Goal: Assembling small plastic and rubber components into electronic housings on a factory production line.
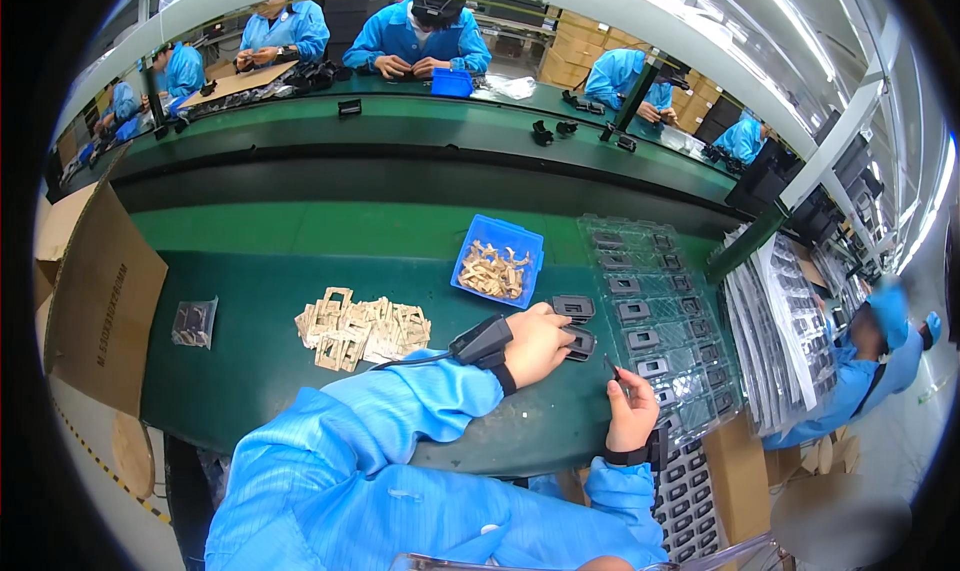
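Right hand (pixel 632 418) pinching tweezers (pixel 612 368); left hand (pixel 535 343) gripping black part (pixel 581 343). Assembly step; next, likely seat part in tray (pixel 700 371), 3 o'clock.

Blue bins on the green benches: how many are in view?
2. One blue bin of tan parts sits on the near bench beyond the left hand; a second blue bin sits on the far bench before a seated worker. Others may be hidden.
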Demonstrator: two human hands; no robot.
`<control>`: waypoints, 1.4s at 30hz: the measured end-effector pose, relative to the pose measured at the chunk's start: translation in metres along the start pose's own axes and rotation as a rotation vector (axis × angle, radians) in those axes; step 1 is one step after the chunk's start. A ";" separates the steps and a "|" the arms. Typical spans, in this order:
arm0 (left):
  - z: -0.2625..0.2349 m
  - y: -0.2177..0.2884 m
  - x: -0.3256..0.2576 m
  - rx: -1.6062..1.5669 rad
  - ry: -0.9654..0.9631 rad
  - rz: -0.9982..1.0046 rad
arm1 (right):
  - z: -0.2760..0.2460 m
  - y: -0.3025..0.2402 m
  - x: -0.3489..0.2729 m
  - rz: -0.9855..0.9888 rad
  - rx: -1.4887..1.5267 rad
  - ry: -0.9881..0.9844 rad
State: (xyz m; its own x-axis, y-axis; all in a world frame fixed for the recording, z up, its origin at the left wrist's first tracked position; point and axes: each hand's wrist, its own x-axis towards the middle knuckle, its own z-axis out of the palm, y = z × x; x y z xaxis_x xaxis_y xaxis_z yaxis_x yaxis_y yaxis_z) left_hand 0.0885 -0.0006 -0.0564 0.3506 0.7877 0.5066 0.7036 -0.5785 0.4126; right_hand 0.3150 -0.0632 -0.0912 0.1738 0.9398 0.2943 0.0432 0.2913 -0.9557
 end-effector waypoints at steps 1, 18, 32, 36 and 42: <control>-0.004 0.002 -0.003 -0.002 0.001 -0.001 | -0.001 0.002 0.000 0.000 -0.003 -0.001; -0.075 -0.014 -0.125 -0.157 -0.091 -0.115 | 0.071 -0.035 0.010 -0.467 -0.563 -0.713; -0.080 -0.017 -0.118 -0.177 -0.154 -0.113 | 0.081 -0.032 0.018 -0.509 -0.530 -0.763; -0.082 -0.015 -0.115 -0.161 -0.178 -0.197 | 0.083 -0.031 0.018 -0.478 -0.541 -0.777; -0.077 -0.020 -0.116 -0.089 -0.130 -0.007 | 0.085 -0.032 0.019 -0.491 -0.560 -0.790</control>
State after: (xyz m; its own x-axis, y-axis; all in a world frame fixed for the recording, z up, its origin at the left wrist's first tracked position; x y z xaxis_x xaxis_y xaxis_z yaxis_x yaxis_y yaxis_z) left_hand -0.0136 -0.0971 -0.0652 0.4271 0.8092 0.4034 0.6508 -0.5848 0.4841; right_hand 0.2336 -0.0397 -0.0543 -0.6586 0.6511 0.3773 0.4130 0.7318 -0.5421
